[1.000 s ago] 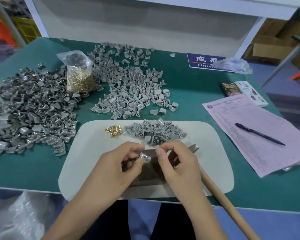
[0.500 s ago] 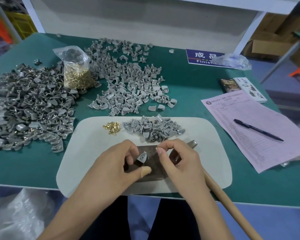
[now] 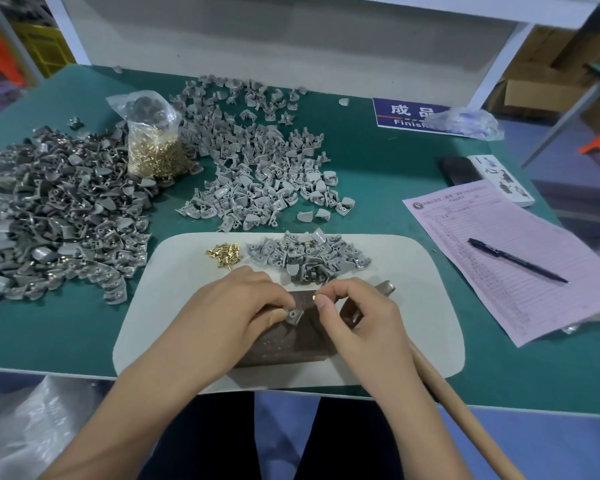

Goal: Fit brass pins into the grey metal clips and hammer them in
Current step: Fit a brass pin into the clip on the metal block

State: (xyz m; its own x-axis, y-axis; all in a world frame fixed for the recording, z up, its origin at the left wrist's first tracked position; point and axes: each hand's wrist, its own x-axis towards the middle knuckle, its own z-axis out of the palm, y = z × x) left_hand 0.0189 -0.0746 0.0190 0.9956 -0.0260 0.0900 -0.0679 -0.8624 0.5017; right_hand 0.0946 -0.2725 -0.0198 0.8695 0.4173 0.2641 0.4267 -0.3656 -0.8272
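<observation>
One view only: we look from head height, forward and steeply down, close over our hands (image 3: 326,317) at the near edge of the green table (image 3: 378,174).

matt grey metal clips (image 3: 305,256), shiny brass pins (image 3: 224,255), wood hammer handle (image 3: 465,415), glossy plastic bag (image 3: 151,140)

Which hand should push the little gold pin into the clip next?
The right hand: it pinches a brass pin just above the grey clip, which the left hand holds on the dark block.
</observation>
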